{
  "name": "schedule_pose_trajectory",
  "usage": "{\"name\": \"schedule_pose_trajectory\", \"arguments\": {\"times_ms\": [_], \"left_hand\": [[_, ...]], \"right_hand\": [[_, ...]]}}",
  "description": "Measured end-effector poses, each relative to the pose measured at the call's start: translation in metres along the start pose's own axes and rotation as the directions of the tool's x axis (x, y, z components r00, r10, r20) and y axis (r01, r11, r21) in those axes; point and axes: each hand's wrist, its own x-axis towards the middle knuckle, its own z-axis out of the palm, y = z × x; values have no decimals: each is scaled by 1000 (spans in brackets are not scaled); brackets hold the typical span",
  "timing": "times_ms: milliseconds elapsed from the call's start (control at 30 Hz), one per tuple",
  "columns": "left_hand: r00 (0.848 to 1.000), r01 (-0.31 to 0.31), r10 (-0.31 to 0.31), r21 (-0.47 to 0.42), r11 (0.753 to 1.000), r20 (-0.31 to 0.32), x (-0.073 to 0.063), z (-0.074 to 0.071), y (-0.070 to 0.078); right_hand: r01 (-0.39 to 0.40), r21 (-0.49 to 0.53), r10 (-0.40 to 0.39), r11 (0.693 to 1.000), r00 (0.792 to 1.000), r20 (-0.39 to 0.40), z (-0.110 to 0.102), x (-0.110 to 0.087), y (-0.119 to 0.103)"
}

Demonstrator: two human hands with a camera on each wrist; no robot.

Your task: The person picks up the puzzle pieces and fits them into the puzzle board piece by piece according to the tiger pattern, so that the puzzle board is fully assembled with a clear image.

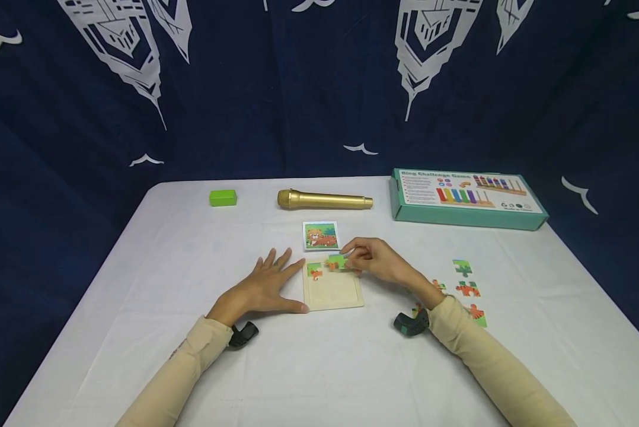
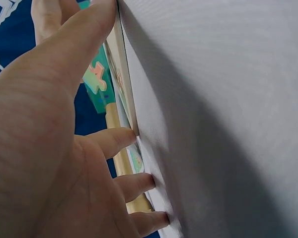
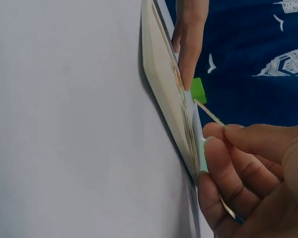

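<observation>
A shallow wooden puzzle tray [image 1: 332, 298] lies on the white table, with one jigsaw piece [image 1: 314, 271] in its upper left corner. My left hand [image 1: 266, 287] spreads its fingers along the tray's left edge, thumb tip at the near corner and index fingertip at the far one. Thumb and fingers of my right hand [image 1: 375, 259] pinch a green and orange jigsaw piece [image 1: 336, 262] over the tray's far side. In the right wrist view this held piece [image 3: 208, 112] is tilted, seen edge-on. A tiger picture card [image 1: 320, 236] lies just behind the tray.
Several loose jigsaw pieces [image 1: 467, 289] lie to the right, some partly hidden by my right forearm. Along the back are a green block [image 1: 223, 198], a gold microphone [image 1: 325, 200] and a teal game box [image 1: 469, 200]. A dark blue patterned cloth [image 1: 277, 89] hangs behind.
</observation>
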Motion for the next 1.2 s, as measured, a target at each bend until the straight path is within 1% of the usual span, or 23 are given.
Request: {"name": "schedule_pose_trajectory", "arguments": {"times_ms": [167,400,600,833,1067,1200], "left_hand": [[1000,1,-1,-3,1000,2,0,0,0],[1000,4,-4,-2,1000,2,0,0,0],[1000,3,-3,6,1000,0,1,0,-1],[1000,4,-4,13,1000,1,1,0,-1],[1000,4,-4,7,1000,1,0,0,0],[1000,6,-6,-2,1000,1,0,0,0]], "right_hand": [[1,57,-3,998,999,36,5,3,3],[-5,61,2,998,999,48,9,6,4],[-14,32,12,999,999,50,11,8,2],[-18,-39,19,999,999,44,14,9,-1],[-40,-99,42,994,999,19,16,9,-2],[-34,-128,36,991,999,12,16,8,-3]]}}
